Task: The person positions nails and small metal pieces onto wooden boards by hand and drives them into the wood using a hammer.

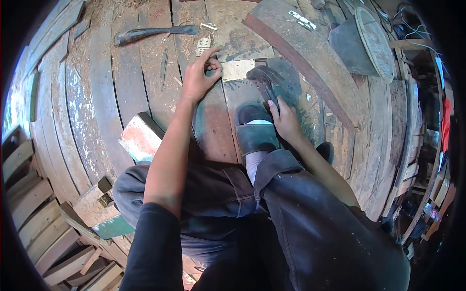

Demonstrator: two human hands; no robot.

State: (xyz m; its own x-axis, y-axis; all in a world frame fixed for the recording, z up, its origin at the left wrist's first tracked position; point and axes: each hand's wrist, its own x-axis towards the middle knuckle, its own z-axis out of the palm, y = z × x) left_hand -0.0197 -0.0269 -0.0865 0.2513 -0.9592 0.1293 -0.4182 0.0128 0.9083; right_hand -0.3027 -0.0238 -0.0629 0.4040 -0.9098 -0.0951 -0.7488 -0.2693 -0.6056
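Observation:
My left hand (pixel 200 76) is at the left end of a small pale rectangular piece (pixel 238 70), apparently wood, lying on the planks. Its fingers curl toward the thumb at that edge; anything pinched between them is too small to make out. My right hand (pixel 286 119) is closed around the handle of a claw hammer (pixel 264 76). The hammer's head rests at or just over the right end of the pale piece. Just beyond my left fingers lies a small metal hinge (pixel 203 45) with holes. A sandalled foot (pixel 256 131) stands below the hammer.
A chisel-like tool (pixel 158 34) lies at upper left. To the right are a curved board (pixel 301 68), another metal hinge (pixel 302 20) and a tilted bucket (pixel 374 46). A painted block (pixel 141 138) sits by my left knee. Stacked timber (pixel 43 208) fills the lower left.

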